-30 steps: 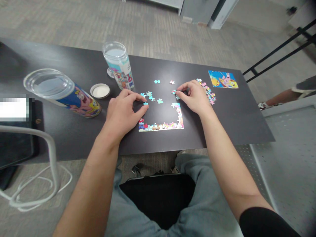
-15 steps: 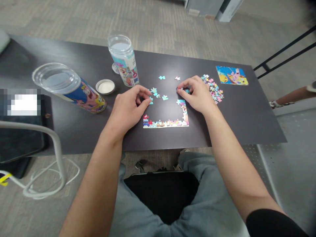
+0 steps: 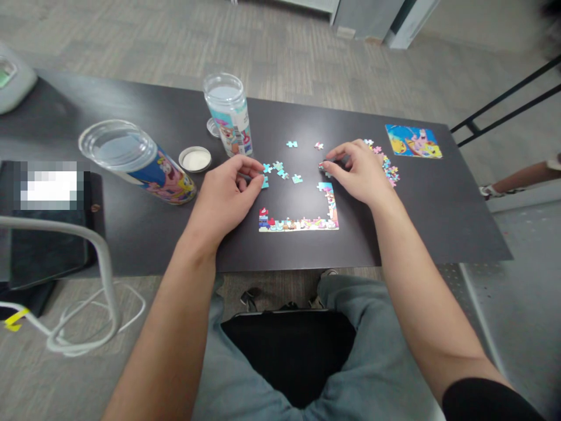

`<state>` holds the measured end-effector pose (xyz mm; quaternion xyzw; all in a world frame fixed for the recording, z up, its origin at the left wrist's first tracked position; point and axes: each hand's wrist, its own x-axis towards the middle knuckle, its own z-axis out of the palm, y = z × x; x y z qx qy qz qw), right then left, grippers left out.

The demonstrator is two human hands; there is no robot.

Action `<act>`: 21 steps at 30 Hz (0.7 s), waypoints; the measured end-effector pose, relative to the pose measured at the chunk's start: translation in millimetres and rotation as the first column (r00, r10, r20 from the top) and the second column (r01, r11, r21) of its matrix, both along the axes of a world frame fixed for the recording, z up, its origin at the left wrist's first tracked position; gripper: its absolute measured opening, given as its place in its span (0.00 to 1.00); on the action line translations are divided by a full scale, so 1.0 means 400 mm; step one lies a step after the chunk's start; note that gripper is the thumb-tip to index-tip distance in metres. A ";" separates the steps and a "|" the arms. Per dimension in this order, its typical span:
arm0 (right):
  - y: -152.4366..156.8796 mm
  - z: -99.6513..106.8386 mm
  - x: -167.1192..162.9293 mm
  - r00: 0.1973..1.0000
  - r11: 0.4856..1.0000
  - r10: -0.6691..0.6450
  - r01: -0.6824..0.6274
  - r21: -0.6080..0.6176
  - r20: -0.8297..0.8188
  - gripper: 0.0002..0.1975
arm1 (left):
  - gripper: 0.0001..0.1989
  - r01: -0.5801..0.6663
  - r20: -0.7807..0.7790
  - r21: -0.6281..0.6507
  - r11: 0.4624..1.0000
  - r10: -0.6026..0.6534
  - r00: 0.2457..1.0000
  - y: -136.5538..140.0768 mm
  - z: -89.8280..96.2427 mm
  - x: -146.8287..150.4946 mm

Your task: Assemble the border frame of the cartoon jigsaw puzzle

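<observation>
Thumb and fingers of my left hand (image 3: 230,193) close on a blue puzzle piece (image 3: 265,182) at the left of the loose pieces. Across from it, my right hand (image 3: 357,169) pinches a small puzzle piece (image 3: 323,169), mostly covered by the fingertips. Below and between the hands lies a joined puzzle border (image 3: 302,224), its bottom row running into a right side with a blue-topped end. Several loose light-blue pieces (image 3: 278,167) lie between the hands, one (image 3: 297,179) apart from the others. A heap of mixed pieces (image 3: 389,169) is partly hidden behind my right hand.
Two clear-topped printed canisters (image 3: 169,175) (image 3: 234,126) stand at the left, with a white-lined lid (image 3: 195,159) between them. A picture card (image 3: 414,141) lies far right on the dark table (image 3: 438,216). A tablet-like device (image 3: 48,251) and white cable (image 3: 103,257) are at left.
The view has shifted slightly. My left hand has drawn a little left with its piece, uncovering another blue piece. Less blue shows under my right hand, which stays near the same spot.
</observation>
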<state>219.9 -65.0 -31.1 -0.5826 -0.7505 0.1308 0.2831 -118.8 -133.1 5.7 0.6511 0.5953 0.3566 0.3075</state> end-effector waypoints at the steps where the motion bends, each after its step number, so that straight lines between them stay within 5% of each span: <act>1: -0.001 0.006 0.002 1.000 1.000 -0.001 0.001 -0.009 0.013 0.09 | 0.10 -0.008 -0.020 0.000 1.000 0.008 1.000 -0.001 -0.001 -0.002; 10: 0.008 0.023 -0.035 0.991 0.998 -0.047 0.051 -0.030 0.124 0.30 | 0.12 -0.056 -0.192 0.090 0.994 0.073 0.979 -0.018 -0.024 -0.035; 21: -0.026 0.067 -0.060 0.989 0.995 0.099 -0.094 -0.044 0.106 0.07 | 0.12 -0.024 -0.209 0.075 0.997 0.039 0.977 -0.012 -0.025 -0.032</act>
